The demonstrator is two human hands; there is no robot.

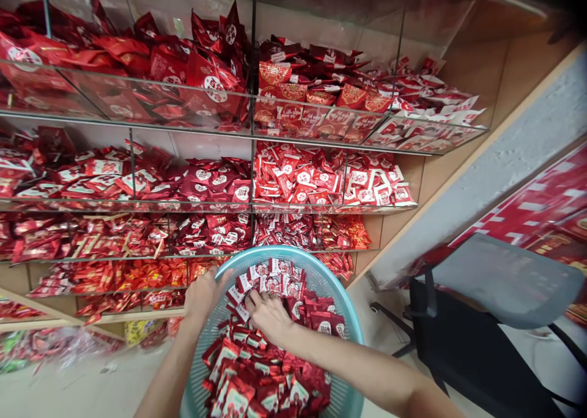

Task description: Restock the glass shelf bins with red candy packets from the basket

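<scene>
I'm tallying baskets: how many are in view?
1: the teal basket, in front of the shelves, left hand at its rim, right hand among its packets. Others may be hidden.

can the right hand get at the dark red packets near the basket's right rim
Probably yes: the right hand is inside the basket, and dark red packets lie exposed beside its forearm.

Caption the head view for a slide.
Left hand holding a turquoise perforated basket, right hand among its red-and-white packets, before laden compartmented shelves.
</scene>
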